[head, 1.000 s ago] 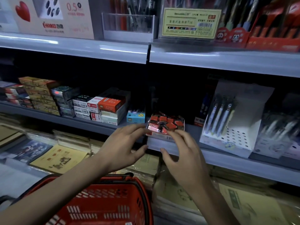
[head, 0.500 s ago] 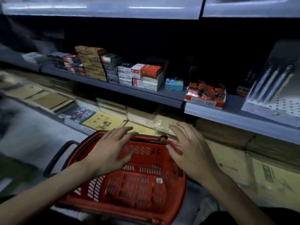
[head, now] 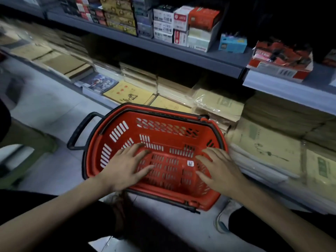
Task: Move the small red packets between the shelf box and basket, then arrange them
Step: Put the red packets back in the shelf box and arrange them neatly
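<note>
A red plastic basket (head: 163, 128) with black handles sits on the floor below me, and no packets show inside it. My left hand (head: 125, 166) hovers inside the basket at its left, fingers spread and holding nothing. Over the basket's right side is my right hand (head: 220, 170), also spread and empty. The shelf box (head: 280, 70), red and white, stands on the grey shelf at the upper right with several small red packets (head: 283, 53) heaped in it. Both hands are well below that box.
Stacks of small boxes (head: 181, 24) and a light blue box (head: 232, 42) line the shelf left of the red box. Wrapped paper pads and envelopes (head: 218, 104) fill the lower shelf behind and right of the basket. Pale floor (head: 54, 110) lies to the left.
Both hands came down from the shelf box to inside the basket, empty. The view tilted downward, so the shelf now sits at the top of the frame.
</note>
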A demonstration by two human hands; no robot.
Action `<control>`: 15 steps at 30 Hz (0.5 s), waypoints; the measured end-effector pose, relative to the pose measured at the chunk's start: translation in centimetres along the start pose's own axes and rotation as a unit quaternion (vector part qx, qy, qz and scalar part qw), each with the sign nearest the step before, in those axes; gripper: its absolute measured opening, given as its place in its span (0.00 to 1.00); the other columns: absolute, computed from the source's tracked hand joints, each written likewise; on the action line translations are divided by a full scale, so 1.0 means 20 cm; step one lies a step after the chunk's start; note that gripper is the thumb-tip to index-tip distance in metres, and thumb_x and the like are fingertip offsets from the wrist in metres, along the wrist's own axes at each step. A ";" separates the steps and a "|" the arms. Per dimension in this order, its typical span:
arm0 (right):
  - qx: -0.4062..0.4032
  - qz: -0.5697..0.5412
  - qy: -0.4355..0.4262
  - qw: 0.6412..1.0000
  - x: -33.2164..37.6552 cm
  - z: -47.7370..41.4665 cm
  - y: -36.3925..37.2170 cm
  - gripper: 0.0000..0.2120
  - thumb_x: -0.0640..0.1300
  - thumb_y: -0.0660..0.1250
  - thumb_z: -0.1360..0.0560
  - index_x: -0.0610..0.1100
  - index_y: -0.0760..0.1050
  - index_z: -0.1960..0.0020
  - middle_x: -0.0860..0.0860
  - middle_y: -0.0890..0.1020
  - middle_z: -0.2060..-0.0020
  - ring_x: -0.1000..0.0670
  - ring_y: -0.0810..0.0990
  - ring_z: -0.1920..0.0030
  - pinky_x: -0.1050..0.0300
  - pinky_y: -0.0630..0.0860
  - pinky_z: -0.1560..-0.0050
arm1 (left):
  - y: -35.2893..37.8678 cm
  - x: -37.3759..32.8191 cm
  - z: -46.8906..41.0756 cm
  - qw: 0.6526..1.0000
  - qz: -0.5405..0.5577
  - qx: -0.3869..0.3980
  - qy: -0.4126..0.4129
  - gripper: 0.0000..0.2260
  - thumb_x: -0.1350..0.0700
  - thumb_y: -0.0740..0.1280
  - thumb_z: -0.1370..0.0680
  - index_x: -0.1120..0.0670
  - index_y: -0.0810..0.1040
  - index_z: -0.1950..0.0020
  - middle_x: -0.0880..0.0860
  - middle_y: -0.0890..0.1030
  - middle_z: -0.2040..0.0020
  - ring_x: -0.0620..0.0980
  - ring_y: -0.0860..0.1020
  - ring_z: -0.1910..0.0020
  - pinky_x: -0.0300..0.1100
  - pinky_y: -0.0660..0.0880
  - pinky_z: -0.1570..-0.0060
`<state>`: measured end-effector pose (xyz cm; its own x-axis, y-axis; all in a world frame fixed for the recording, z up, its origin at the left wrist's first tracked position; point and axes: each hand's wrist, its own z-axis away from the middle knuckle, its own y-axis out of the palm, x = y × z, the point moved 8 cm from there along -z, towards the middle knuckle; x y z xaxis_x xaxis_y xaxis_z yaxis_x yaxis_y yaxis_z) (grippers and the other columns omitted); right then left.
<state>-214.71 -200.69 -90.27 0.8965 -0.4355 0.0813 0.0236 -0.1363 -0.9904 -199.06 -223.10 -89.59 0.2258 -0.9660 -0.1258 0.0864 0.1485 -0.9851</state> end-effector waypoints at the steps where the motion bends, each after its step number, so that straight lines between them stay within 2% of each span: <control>1: 0.009 -0.006 0.005 1.000 -0.01 0.01 0.06 0.24 0.61 0.62 0.26 0.47 0.82 0.40 0.46 0.82 0.43 0.42 0.80 0.39 0.44 0.73 0.33 | 0.05 -0.02 0.03 1.000 0.001 0.023 0.008 0.32 0.28 0.47 0.20 0.46 0.72 0.27 0.53 0.72 0.27 0.56 0.76 0.33 0.52 0.73 0.34; 4: 0.004 -0.033 0.040 0.999 -0.02 0.00 0.13 0.21 0.62 0.63 0.26 0.48 0.85 0.47 0.51 0.85 0.51 0.46 0.82 0.47 0.49 0.70 0.32 | 0.20 -0.07 0.11 0.994 -0.034 0.087 0.052 0.34 0.27 0.43 0.21 0.44 0.73 0.29 0.51 0.74 0.30 0.54 0.78 0.36 0.51 0.73 0.36; 6: -0.015 -0.043 0.070 0.996 -0.01 -0.01 0.13 0.21 0.62 0.63 0.26 0.46 0.85 0.51 0.51 0.86 0.55 0.45 0.82 0.49 0.50 0.72 0.33 | 0.24 -0.06 0.14 0.989 -0.053 0.110 0.088 0.33 0.27 0.42 0.20 0.45 0.74 0.32 0.50 0.76 0.36 0.52 0.79 0.40 0.50 0.73 0.39; 10: -0.043 -0.054 0.103 0.992 0.09 -0.05 0.10 0.22 0.60 0.63 0.23 0.44 0.85 0.58 0.49 0.85 0.63 0.45 0.82 0.57 0.51 0.72 0.33 | 0.18 0.07 0.12 0.983 -0.098 0.041 0.148 0.27 0.30 0.51 0.20 0.48 0.79 0.42 0.50 0.79 0.50 0.52 0.80 0.52 0.48 0.73 0.49; 13: -0.007 -0.056 0.105 0.993 0.21 -0.13 0.16 0.21 0.60 0.61 0.21 0.48 0.84 0.58 0.51 0.85 0.63 0.48 0.81 0.59 0.51 0.70 0.34 | 0.15 0.28 0.10 0.983 -0.152 0.000 0.098 0.23 0.35 0.54 0.20 0.49 0.81 0.49 0.52 0.78 0.55 0.55 0.79 0.54 0.50 0.70 0.49; 15: -0.006 -0.106 0.077 0.991 0.27 -0.20 0.18 0.18 0.59 0.60 0.22 0.50 0.84 0.57 0.53 0.84 0.60 0.49 0.81 0.57 0.50 0.69 0.37 | 0.11 0.44 0.09 0.985 -0.169 -0.021 0.007 0.25 0.38 0.51 0.20 0.51 0.83 0.46 0.54 0.79 0.52 0.57 0.78 0.51 0.53 0.69 0.46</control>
<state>-211.49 -207.09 -92.86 0.7941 -0.5265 0.3036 0.1969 -0.2497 -0.9481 -195.19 -230.83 -92.57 0.1777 -0.9617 0.2090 0.1144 -0.1907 -0.9750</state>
